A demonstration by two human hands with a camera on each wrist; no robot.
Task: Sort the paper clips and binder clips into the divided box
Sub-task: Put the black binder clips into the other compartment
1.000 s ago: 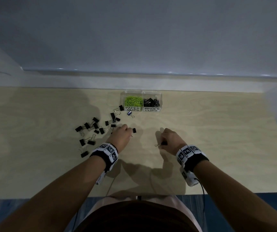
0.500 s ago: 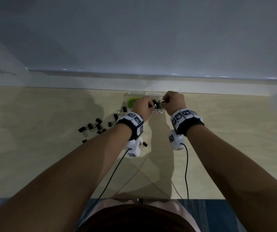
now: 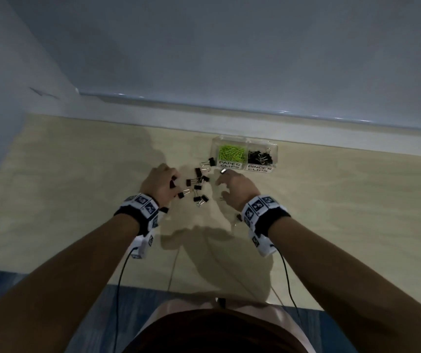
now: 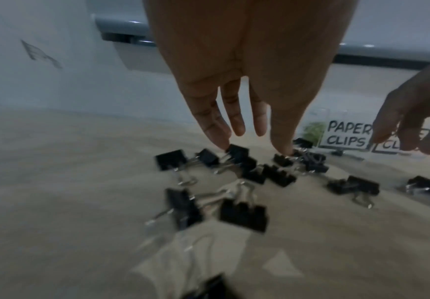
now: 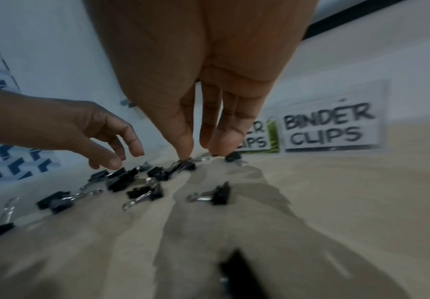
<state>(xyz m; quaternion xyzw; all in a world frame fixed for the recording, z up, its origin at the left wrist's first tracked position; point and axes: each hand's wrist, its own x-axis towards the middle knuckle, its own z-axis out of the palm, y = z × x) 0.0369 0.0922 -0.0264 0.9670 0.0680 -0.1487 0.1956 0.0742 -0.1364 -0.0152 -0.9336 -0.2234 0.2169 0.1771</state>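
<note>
Black binder clips (image 3: pixel 197 186), lime-green paper clips (image 3: pixel 231 152) — black-lettered white labels (image 3: pixel 229 164), pale tan table (image 3: pixel 331 200).

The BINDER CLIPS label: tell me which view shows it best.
Right wrist: the BINDER CLIPS label is large, whole and readable. In the head view it is whole but tiny; in the left wrist view the right hand mostly covers it.

One divided box (image 3: pixel 244 144), two hands, roughly a dozen loose binder clips (image 3: pixel 198 186) (blurred).

Loose binder clips (image 3: pixel 198 187) crowd the tabletop (image 3: pixel 331 212) left of the divided box (image 3: pixel 245 155); its right lies bare.
</note>
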